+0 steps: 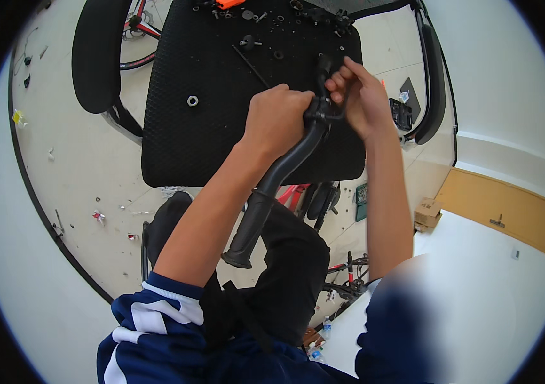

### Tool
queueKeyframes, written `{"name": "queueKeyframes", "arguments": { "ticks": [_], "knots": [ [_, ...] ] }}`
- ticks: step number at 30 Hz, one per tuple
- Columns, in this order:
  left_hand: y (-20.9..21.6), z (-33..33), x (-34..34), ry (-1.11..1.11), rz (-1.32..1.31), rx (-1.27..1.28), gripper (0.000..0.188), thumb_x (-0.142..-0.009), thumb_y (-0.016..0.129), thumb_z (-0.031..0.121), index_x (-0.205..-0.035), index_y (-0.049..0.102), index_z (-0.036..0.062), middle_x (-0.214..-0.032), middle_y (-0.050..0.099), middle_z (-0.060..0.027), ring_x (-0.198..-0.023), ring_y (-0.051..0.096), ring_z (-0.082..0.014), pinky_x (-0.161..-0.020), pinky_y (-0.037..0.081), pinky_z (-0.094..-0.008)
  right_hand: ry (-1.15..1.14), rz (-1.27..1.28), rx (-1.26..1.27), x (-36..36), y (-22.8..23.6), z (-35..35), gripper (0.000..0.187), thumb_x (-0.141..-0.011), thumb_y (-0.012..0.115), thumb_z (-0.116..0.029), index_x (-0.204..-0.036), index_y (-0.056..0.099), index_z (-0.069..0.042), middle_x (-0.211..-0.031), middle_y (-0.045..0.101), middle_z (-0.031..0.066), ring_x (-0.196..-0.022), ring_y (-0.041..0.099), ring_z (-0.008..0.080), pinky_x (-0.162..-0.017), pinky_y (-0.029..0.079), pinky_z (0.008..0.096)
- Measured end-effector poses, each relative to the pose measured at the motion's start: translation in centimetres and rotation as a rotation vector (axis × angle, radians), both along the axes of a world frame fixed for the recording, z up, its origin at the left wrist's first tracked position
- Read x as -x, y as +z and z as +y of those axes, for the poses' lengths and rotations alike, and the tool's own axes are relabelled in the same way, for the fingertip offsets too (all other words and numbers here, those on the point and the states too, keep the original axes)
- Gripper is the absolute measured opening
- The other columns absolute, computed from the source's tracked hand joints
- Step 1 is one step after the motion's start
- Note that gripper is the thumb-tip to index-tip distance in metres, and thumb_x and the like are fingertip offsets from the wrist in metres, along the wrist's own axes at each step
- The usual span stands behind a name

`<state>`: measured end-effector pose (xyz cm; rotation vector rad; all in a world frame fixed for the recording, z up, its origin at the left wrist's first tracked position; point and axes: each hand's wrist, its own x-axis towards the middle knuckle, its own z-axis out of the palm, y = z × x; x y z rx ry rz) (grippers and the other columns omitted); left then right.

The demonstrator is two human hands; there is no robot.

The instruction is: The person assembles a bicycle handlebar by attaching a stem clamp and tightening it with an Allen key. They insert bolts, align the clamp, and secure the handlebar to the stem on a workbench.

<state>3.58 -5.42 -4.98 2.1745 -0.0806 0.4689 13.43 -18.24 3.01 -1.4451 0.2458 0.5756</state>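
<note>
A black bicycle handlebar (292, 160) slants over the seat of a black chair, its ribbed rubber grip (250, 230) toward my lap. My left hand (279, 118) is closed round the bar beside the dark clamp (317, 112) at its middle. Beyond the clamp the far end of the bar (325, 67) points away over the seat. To the right, my right hand (361, 96) has its fingers curled about a thin dark bent rod (338, 117), which looks like a hex key, reaching to the clamp. Part of that rod is hidden by the fingers.
On the chair seat (183, 141) lie a large hex nut (192, 101), a thin dark rod (250, 66) and several bolts and washers. Armrests (96, 57) flank the seat. Bicycle parts (349, 275), a black tool case (402, 115) and litter lie on the floor; cardboard boxes (427, 214) stand right.
</note>
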Motion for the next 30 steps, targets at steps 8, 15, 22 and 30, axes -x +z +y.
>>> {"name": "queueKeyframes", "arguments": {
  "ticks": [8, 15, 22, 30],
  "knots": [
    [0.4, 1.8, -0.9, -0.049, 0.170, 0.105, 0.040, -0.056, 0.083, 0.015, -0.095, 0.074, 0.0088, -0.072, 0.064, -0.0083, -0.073, 0.065, -0.0269, -0.067, 0.052, -0.0370, 0.583, -0.964, 0.762, -2.3, 0.1, -1.4, 0.040, -0.109, 0.042, -0.032, -0.087, 0.057, -0.002, -0.073, 0.054, 0.0034, -0.069, 0.052, 0.0134, -0.066, 0.043, 0.0269],
    [0.4, 1.7, -0.8, -0.048, 0.186, 0.220, 0.025, -0.062, 0.080, 0.014, -0.086, 0.072, 0.0100, -0.066, 0.066, -0.0061, -0.064, 0.065, -0.0257, -0.067, 0.052, -0.0358, 0.330, -0.925, 0.817, 1.6, -3.5, -3.5, 0.038, -0.110, 0.038, -0.029, -0.092, 0.055, 0.000, -0.070, 0.051, 0.0088, -0.064, 0.049, 0.0201, -0.063, 0.042, 0.0313],
    [0.3, 2.1, -0.9, 0.027, 0.162, 0.278, 0.010, -0.068, 0.076, 0.013, -0.075, 0.069, 0.0099, -0.060, 0.065, -0.0045, -0.055, 0.063, -0.0224, -0.060, 0.050, -0.0328, 0.182, -0.873, 0.912, 9.1, -3.6, -4.4, 0.041, -0.110, 0.038, -0.029, -0.085, 0.051, 0.001, -0.065, 0.047, 0.0047, -0.060, 0.043, 0.0113, -0.056, 0.037, 0.0292],
    [-0.7, 1.1, -0.6, 0.151, 0.181, 0.401, 0.007, -0.072, 0.074, 0.011, -0.077, 0.070, 0.0079, -0.060, 0.065, -0.0072, -0.056, 0.064, -0.0252, -0.057, 0.050, -0.0325, 0.346, -0.884, 0.827, 16.9, 1.8, 0.5, 0.025, -0.101, 0.053, -0.011, -0.078, 0.054, -0.001, -0.061, 0.052, 0.0144, -0.054, 0.054, 0.0362, -0.051, 0.041, 0.0397]
  ]
}}
